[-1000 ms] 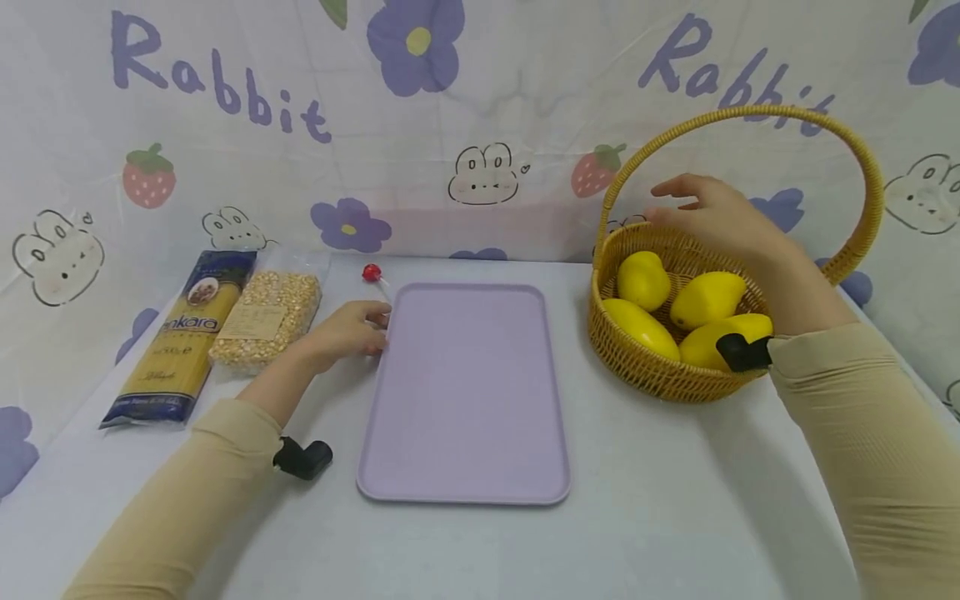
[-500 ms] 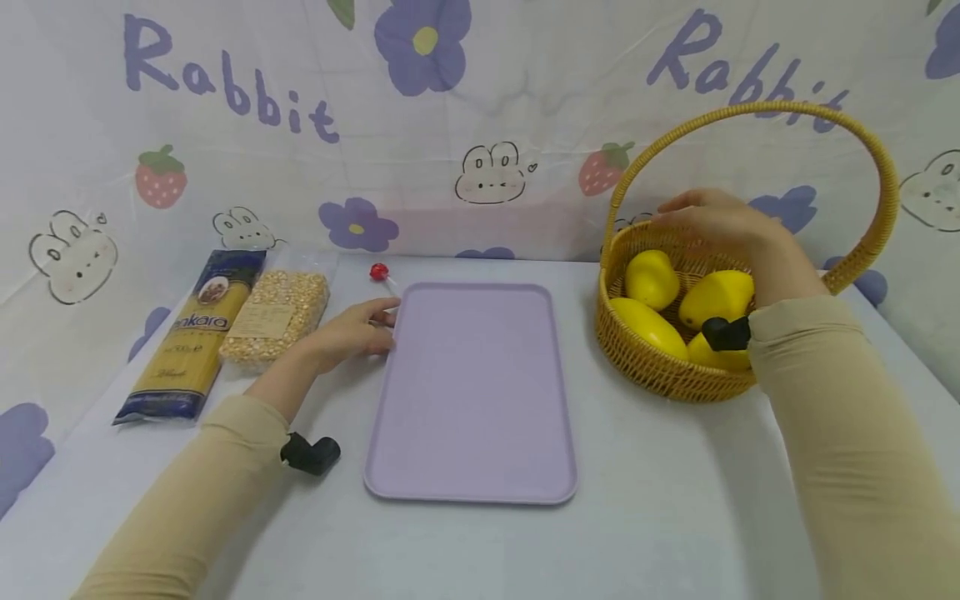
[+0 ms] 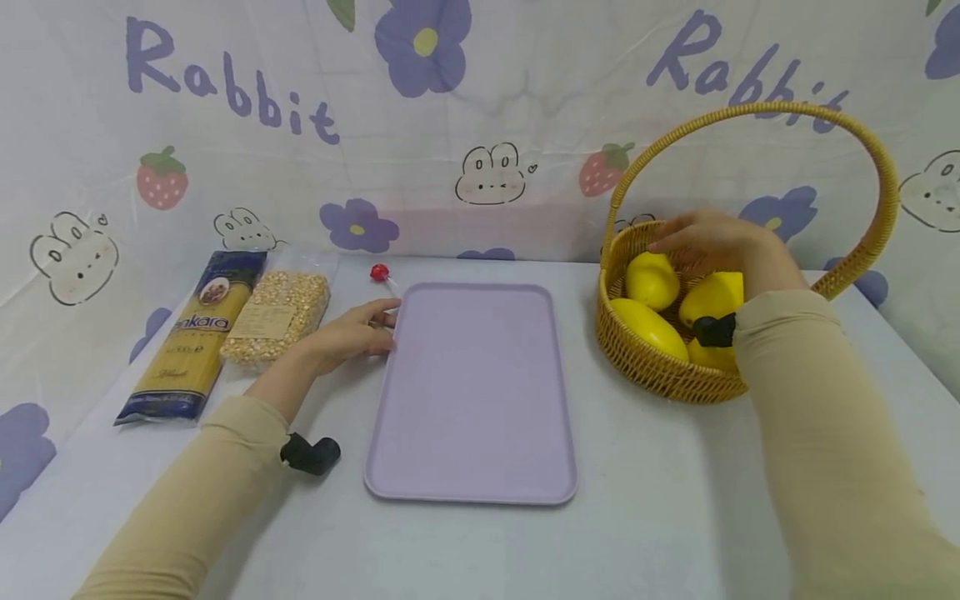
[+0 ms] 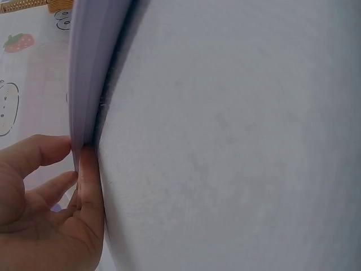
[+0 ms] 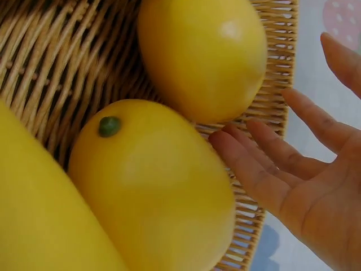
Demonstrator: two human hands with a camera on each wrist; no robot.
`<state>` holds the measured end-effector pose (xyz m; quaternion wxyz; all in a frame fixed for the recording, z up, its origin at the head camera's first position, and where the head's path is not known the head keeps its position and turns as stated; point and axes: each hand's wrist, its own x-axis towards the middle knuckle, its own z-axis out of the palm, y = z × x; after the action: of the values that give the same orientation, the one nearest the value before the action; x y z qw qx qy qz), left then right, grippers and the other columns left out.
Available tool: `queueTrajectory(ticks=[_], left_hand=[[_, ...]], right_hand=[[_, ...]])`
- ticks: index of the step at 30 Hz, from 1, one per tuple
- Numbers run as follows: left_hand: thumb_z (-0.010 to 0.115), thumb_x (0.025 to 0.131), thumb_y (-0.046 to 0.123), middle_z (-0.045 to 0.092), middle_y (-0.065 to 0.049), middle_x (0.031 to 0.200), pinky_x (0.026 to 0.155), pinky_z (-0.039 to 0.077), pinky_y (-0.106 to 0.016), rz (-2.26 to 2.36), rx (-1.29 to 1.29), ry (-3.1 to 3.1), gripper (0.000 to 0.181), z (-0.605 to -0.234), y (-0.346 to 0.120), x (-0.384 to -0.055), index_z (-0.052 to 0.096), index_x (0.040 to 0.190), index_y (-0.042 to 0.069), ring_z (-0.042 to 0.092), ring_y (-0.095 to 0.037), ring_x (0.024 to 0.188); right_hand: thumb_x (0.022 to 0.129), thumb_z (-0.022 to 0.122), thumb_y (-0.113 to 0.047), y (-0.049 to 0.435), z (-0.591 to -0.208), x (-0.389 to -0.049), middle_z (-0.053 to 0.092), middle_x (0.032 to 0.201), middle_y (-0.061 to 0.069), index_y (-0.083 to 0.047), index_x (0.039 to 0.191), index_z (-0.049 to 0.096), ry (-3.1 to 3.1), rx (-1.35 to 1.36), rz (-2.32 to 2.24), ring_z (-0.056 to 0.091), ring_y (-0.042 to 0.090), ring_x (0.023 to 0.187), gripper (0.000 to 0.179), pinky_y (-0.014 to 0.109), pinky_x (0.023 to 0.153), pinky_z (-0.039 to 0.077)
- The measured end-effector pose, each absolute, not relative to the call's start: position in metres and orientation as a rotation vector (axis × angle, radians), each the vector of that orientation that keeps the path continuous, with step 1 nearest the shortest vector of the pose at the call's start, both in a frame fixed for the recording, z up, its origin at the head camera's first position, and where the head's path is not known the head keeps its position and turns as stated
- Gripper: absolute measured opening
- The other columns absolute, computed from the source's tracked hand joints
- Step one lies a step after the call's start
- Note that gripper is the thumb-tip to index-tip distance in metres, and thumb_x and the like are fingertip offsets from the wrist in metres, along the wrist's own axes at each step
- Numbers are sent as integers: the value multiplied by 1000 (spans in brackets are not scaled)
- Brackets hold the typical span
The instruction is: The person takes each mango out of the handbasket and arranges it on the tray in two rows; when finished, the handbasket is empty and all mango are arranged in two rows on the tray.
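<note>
My left hand (image 3: pixel 351 337) is at the left edge of a lavender tray (image 3: pixel 472 392) lying on the table. In the left wrist view its fingers (image 4: pixel 51 151) lie on both sides of the tray's rim, pinching it. My right hand (image 3: pixel 708 239) reaches into a wicker basket (image 3: pixel 652 379) under its tall handle. Inside are several smooth yellow fruits, among them a rounded one (image 3: pixel 651 282) and a longer one (image 3: pixel 648 327). In the right wrist view the right hand's fingers are spread, with fingertips right beside a yellow fruit with a green stem end (image 5: pixel 163 186); nothing is held.
On the left lie a blue and yellow pack of pasta (image 3: pixel 191 337) and a clear bag of corn kernels (image 3: pixel 277 317). A red lollipop (image 3: pixel 380 273) lies behind the tray's far left corner. A patterned curtain (image 3: pixel 517 108) hangs right behind the table.
My right hand has come down into the basket, and its forearm has swung left. The left hand stays at the tray's edge. The head view has shifted slightly.
</note>
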<state>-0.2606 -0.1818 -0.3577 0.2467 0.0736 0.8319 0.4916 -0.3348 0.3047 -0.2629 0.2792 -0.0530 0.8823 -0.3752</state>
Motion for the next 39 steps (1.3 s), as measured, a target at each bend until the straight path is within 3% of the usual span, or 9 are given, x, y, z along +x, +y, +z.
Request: queueTrajectory(ticks=[8, 20, 39], left_hand=[[53, 88, 5, 29, -23, 151, 101, 39, -31, 1351, 201, 2258, 80, -361, -183, -262, 14, 159, 9, 40, -26, 126], [54, 89, 5, 28, -21, 151, 103, 37, -32, 1346, 196, 2256, 80, -359, -182, -260, 13, 159, 9, 39, -26, 125], [52, 89, 6, 25, -21, 150, 113, 32, -42, 1357, 230, 2242, 80, -359, -184, -259, 12, 159, 8, 35, -28, 130]], right_hand=[[98, 59, -30, 308, -275, -340, 12, 161, 29, -1, 157, 10, 2295, -87, -1008, 25, 49, 144, 83, 56, 118, 31], [95, 63, -33, 301, -284, -343, 5, 162, 29, 0, 157, -5, 2297, -138, -910, 28, 47, 145, 98, 56, 119, 28], [93, 64, -36, 296, -286, -341, 8, 161, 28, -1, 157, -4, 2368, -156, -844, 29, 51, 140, 100, 61, 116, 30]])
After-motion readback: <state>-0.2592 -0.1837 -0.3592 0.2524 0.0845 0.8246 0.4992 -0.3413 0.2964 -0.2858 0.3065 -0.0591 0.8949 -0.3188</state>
